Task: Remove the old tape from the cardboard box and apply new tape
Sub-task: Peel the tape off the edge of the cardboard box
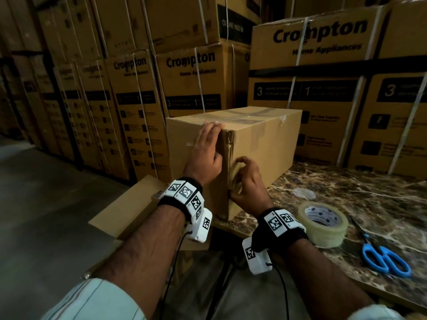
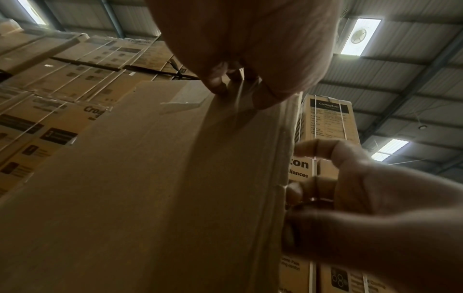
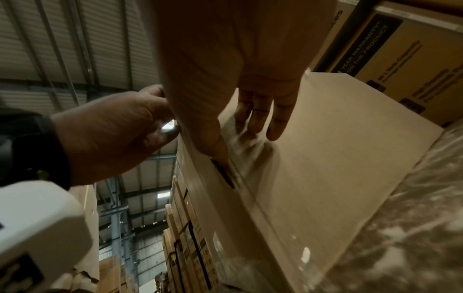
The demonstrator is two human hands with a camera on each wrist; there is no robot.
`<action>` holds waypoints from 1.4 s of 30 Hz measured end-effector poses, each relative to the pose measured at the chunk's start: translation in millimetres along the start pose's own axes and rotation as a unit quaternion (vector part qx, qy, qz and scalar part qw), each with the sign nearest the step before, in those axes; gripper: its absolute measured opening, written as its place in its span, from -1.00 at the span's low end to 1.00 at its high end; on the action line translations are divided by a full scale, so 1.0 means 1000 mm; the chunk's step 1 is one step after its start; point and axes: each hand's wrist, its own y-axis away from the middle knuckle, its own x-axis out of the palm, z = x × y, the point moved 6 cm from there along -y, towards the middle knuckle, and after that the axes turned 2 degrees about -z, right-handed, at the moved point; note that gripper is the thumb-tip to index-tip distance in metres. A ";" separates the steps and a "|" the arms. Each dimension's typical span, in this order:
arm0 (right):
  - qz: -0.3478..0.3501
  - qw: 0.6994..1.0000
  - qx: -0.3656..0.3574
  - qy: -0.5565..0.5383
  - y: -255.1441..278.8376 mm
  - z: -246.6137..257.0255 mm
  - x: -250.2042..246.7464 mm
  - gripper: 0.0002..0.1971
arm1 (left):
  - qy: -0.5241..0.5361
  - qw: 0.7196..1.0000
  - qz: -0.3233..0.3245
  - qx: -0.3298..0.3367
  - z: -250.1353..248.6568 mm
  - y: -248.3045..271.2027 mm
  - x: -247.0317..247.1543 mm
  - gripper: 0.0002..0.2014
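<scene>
A plain cardboard box (image 1: pixel 261 144) stands on a marble table (image 1: pixel 346 188). My left hand (image 1: pixel 208 139) lies flat with straight fingers on the box's left face, beside the near vertical corner. My right hand (image 1: pixel 242 176) is lower on that corner, its fingers curled around a loose strip of old clear tape (image 1: pixel 233 179). In the right wrist view, the tape film (image 3: pixel 240 142) stretches from the corner under the right hand (image 3: pixel 250 123). More old tape (image 1: pixel 242 116) crosses the box top. A roll of clear tape (image 1: pixel 323 224) sits on the table to my right.
Blue-handled scissors (image 1: pixel 383 255) lie right of the roll. A crumpled clear wad (image 1: pixel 303 194) sits on the marble beside the box. An open carton (image 1: pixel 129 204) stands low at the left. Stacked printed cartons (image 1: pixel 323 88) wall in the back and right.
</scene>
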 end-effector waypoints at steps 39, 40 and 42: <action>-0.112 0.990 -0.083 0.024 -0.078 0.050 -0.057 -0.87 | 0.025 0.999 -0.031 -0.004 0.000 0.000 -0.001 -0.42; -0.117 0.989 -0.085 0.029 -0.078 0.052 -0.056 -0.89 | 0.024 0.999 -0.034 -0.008 -0.001 0.000 -0.001 -0.44; -0.120 0.988 -0.087 0.034 -0.080 0.056 -0.054 -0.91 | 0.028 0.998 -0.045 -0.015 -0.003 0.000 -0.002 -0.49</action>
